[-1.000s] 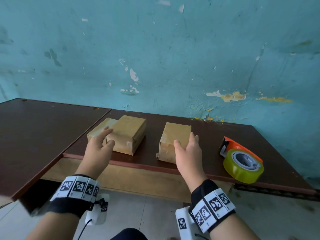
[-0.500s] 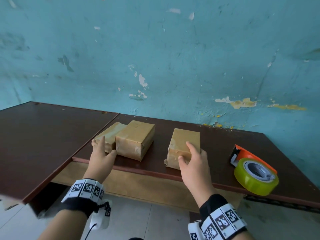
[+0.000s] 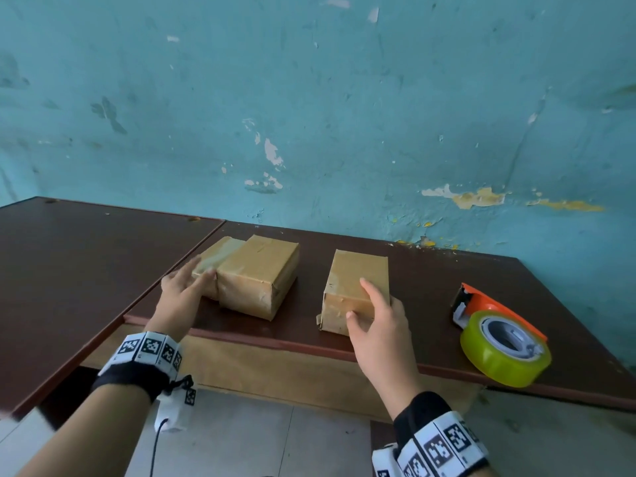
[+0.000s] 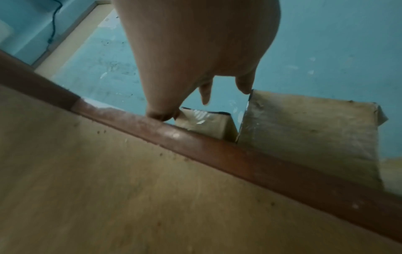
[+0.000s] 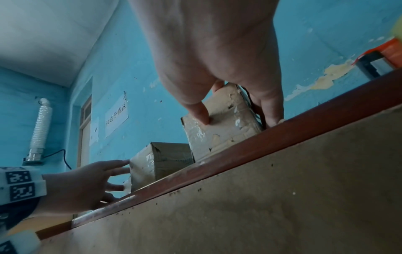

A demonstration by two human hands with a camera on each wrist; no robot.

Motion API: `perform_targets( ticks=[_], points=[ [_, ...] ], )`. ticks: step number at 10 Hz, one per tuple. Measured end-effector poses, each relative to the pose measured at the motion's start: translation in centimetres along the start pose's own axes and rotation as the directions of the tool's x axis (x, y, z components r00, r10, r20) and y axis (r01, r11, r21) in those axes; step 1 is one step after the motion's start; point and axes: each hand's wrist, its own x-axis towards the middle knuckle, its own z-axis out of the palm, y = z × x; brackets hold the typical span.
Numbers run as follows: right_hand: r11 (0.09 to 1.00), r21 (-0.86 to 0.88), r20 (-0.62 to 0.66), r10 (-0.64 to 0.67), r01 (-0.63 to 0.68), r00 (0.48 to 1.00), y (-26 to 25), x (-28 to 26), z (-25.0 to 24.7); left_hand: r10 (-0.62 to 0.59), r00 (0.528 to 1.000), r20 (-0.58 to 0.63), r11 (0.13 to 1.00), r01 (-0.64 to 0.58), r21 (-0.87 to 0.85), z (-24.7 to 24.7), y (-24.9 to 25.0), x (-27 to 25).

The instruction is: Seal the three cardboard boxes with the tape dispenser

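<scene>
Three brown taped cardboard boxes lie on the dark table (image 3: 430,280). A small left box (image 3: 220,256) touches a bigger middle box (image 3: 258,273), and a right box (image 3: 358,273) stands apart. My left hand (image 3: 192,282) touches the small box's near end with straight, spread fingers (image 5: 117,163), the thumb at the middle box's corner (image 4: 304,137). My right hand (image 3: 373,306) grips the right box's (image 5: 224,130) near end, with the thumb on the front face and fingers over the top and right side. An orange tape dispenser (image 3: 499,339) with a yellow-green roll lies right of it, untouched.
The table's red-brown front edge (image 3: 292,346) runs just under both wrists. A second dark tabletop (image 3: 69,270) adjoins on the left. A peeling blue wall (image 3: 344,132) closes the back. Tiled floor (image 3: 241,442) shows below.
Both hands have moved forward onto the boxes. The right hand went from hovering to gripping the right box's near end, and the left reached the small left box.
</scene>
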Motion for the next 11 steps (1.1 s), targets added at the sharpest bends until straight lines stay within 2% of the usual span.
perform_targets(
  ticks=[1, 3, 4, 7, 8, 10, 11],
  points=[
    [1.000, 0.011, -0.003, -0.025, 0.025, 1.000, 0.1, 0.1, 0.5, 0.030, 0.998, 0.064, 1.000, -0.030, 0.007, 1.4, -0.3, -0.5],
    [0.999, 0.014, 0.014, -0.047, 0.047, 0.999, 0.3, 0.5, 0.5, 0.165, 0.982, 0.096, 0.982, -0.173, 0.081, 4.6, 0.5, -1.2],
    [0.999, 0.020, 0.014, -0.048, 0.048, 0.999, 0.6, 0.6, 0.2, 0.182, 0.980, 0.085, 0.974, -0.191, 0.124, 5.4, 0.7, -1.5],
    [0.993, 0.087, -0.079, 0.090, -0.083, 0.993, 3.1, 2.4, -3.0, 0.247, 0.943, 0.225, 0.936, -0.292, 0.198, 8.7, 1.4, -4.6],
    [0.991, 0.094, -0.085, 0.107, -0.099, 0.991, 3.9, 2.4, -4.0, 0.255, 0.937, 0.240, 0.931, -0.304, 0.200, 10.1, 1.8, -5.4],
    [0.985, 0.131, 0.047, 0.107, -0.113, 0.993, 4.0, 2.3, -5.2, 0.192, 0.934, 0.301, 0.963, -0.238, 0.125, 9.7, 1.8, -4.9],
    [0.992, 0.075, 0.048, 0.094, -0.098, 0.994, 3.6, 1.7, -6.2, 0.185, 0.946, 0.264, 0.968, -0.222, 0.118, 9.4, 2.2, -4.9]
  ],
)
